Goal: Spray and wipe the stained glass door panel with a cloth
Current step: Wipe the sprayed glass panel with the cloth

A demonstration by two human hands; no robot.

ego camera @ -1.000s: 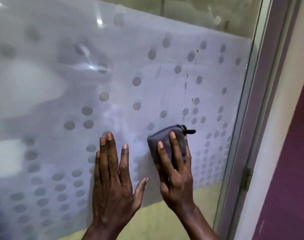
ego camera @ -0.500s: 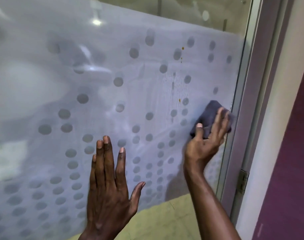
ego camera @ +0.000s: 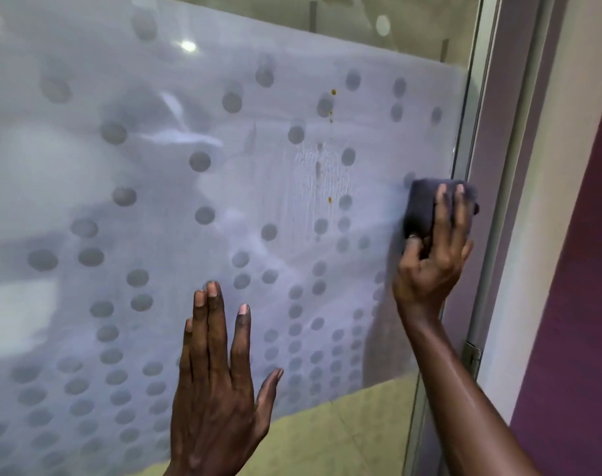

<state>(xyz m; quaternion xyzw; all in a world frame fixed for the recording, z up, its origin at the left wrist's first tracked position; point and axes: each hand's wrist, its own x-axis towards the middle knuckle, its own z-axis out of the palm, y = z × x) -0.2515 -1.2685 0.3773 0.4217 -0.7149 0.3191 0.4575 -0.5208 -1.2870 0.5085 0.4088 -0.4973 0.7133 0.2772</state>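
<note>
Your cloth sits against the door frame; rightward is blocked. Leftward the glass panel lies clear above your flat left hand.

You have a single view, from the camera on your head, facing the frosted glass door panel close up and at a slant, so the panel runs away toward the door frame on the right. Low in the view, both your hands reach up from its bottom edge against the panel.

light: soft, even | glare: lamp reflections top-left of glass | blur: cloth, slight
</note>
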